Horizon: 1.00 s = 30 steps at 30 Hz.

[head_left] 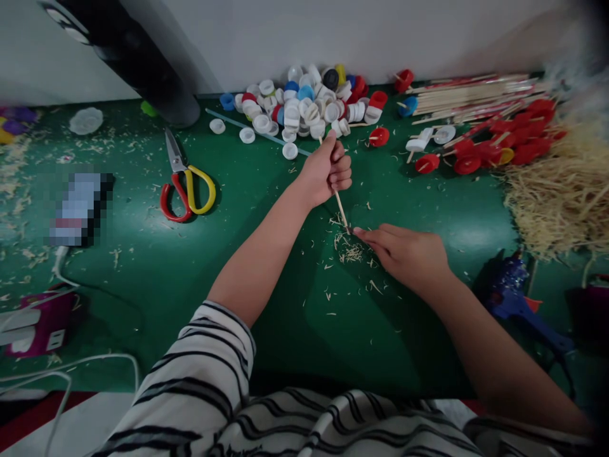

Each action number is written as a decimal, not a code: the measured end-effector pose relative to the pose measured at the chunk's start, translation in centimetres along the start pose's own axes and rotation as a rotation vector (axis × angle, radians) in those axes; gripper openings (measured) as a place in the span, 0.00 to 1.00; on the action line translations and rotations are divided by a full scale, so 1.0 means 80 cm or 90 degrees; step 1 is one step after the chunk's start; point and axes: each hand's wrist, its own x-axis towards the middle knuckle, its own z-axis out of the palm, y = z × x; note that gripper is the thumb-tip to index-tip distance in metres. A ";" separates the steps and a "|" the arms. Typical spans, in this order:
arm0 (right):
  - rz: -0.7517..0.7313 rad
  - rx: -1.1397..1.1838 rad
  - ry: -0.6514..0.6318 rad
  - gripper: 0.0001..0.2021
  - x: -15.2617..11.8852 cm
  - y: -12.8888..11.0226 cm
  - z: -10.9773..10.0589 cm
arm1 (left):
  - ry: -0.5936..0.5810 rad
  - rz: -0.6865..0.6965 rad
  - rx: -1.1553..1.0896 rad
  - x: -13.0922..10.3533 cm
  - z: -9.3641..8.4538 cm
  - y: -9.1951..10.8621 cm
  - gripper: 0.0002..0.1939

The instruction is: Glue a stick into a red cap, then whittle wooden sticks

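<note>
So the left arm's stretched diagonally up across the green table [285, 330], left hand [328, 168] curled in a fist round a thin, pale wooden stick [339, 206] that slants down toward the right hand [412, 254]. That right hand comes in low from the side, index finger stretched out to the stick's lower end, right above some curly pale wood shavings [353, 254], but there's a tiny dark bit at the fingertip and I can't tell if it's pinching anything.
</note>
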 end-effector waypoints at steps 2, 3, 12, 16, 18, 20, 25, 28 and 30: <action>-0.003 -0.001 0.008 0.14 -0.002 -0.001 0.000 | -0.009 0.006 0.006 0.001 -0.001 0.000 0.32; -0.006 0.000 0.010 0.14 -0.003 -0.001 0.000 | -0.005 0.005 0.006 0.001 0.000 0.000 0.32; -0.025 -0.006 0.006 0.15 -0.015 0.001 -0.002 | 0.031 0.008 -0.025 0.001 0.002 0.001 0.31; 0.010 -0.019 0.037 0.15 -0.003 0.000 -0.001 | 0.034 0.007 -0.001 0.003 0.002 0.000 0.30; 0.018 -0.036 0.049 0.16 0.007 -0.002 0.001 | 0.041 0.005 0.003 0.004 0.003 -0.001 0.29; 0.016 -0.047 0.043 0.17 0.015 -0.003 0.002 | 0.047 0.006 0.004 0.004 0.003 -0.001 0.29; 0.031 -0.042 0.008 0.18 0.019 -0.002 0.003 | 0.054 0.004 0.005 0.005 0.003 -0.002 0.28; 0.018 -0.024 0.008 0.16 0.014 0.002 0.002 | 0.055 0.008 0.012 0.006 0.003 -0.003 0.28; 0.005 -0.010 0.015 0.15 0.008 0.004 0.001 | 0.055 0.011 0.014 0.006 0.003 -0.003 0.28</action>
